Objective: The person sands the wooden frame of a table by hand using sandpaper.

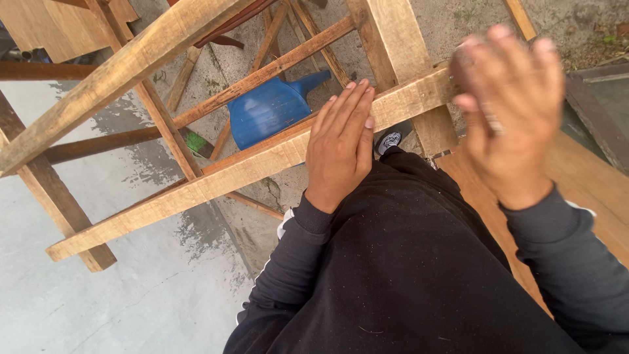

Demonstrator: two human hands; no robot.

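Left hand [341, 147] is lying flat, palm down, fingers pressed together, on the near rail [216, 180] of an unfinished wooden frame, close to where the rail is meeting an upright post [400, 59]. Right hand [511, 118] is blurring at the rail's right end, fingers slightly spread, seemingly pressing a small dark piece [460, 71], can't tell what. Blue plastic watering can [272, 108] is lying on the concrete under the frame. Black sleeves are filling the bottom edge.
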